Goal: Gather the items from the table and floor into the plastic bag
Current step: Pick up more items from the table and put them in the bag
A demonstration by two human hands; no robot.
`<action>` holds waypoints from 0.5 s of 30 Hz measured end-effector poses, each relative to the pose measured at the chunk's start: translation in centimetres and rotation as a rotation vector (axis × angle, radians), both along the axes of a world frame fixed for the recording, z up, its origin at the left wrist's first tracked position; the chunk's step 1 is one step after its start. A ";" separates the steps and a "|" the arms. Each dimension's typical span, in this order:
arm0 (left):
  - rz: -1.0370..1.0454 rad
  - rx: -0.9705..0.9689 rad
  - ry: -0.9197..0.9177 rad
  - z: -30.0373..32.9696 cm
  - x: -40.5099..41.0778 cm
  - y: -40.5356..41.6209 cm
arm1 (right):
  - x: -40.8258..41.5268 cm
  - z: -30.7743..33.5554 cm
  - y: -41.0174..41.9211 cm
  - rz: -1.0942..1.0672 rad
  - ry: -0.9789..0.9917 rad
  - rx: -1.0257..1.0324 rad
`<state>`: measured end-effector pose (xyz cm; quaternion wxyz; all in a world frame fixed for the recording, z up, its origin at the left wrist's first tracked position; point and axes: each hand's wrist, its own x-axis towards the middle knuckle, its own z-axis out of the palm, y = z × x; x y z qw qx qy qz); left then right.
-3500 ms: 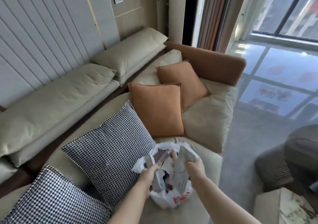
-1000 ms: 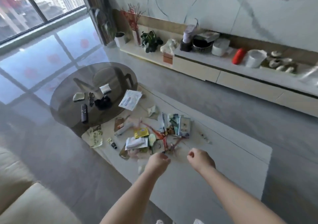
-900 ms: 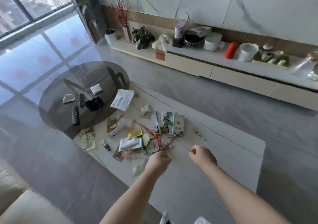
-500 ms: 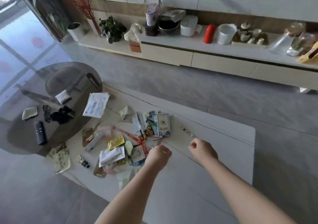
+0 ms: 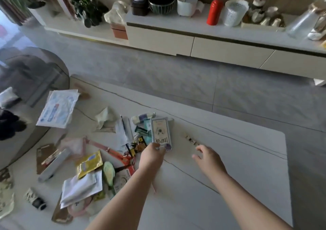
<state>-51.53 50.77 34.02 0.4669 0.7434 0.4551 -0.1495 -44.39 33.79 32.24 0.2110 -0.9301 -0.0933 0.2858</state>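
Several small items lie scattered on the white marble table (image 5: 229,168): a tampon box (image 5: 160,131), a yellow sachet (image 5: 89,163), a white packet (image 5: 82,187), an orange strap (image 5: 115,153), a crumpled tissue (image 5: 105,118) and a large white-and-blue packet (image 5: 58,108). My left hand (image 5: 151,156) pinches the near end of the tampon box, which lies flat on the table. My right hand (image 5: 206,157) hovers just above the table with loosely spread fingers, close to a small beaded strip (image 5: 192,140). The plastic bag is out of view.
A round dark glass table (image 5: 35,81) overlaps the marble table's left end and carries dark objects. Beyond a strip of grey floor (image 5: 176,81) stands a low cabinet (image 5: 220,47) with a red bottle (image 5: 214,11), a white basket (image 5: 235,12) and a plant (image 5: 88,9).
The view swung from the sofa and bag to the table. Both hands, fists before, moved forward; the left now pinches the tampon box and the right has opened.
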 end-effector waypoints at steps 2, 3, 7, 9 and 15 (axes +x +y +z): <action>0.028 -0.015 -0.001 -2.6 0.9 0.3 | 1.1 -2.4 0.5 -0.008 -0.010 -0.004; 0.029 -0.009 0.000 -3.8 1.3 0.4 | 1.6 -3.6 0.8 -0.017 -0.013 -0.009; 0.057 0.063 0.025 -7.6 2.7 0.8 | 3.5 -7.1 1.7 -0.023 -0.026 -0.050; 0.080 0.118 0.047 -8.9 3.5 1.2 | 4.2 -8.4 2.1 -0.010 -0.045 -0.089; 0.091 0.176 0.046 -11.9 4.9 2.1 | 5.6 -11.3 3.3 0.022 -0.094 -0.180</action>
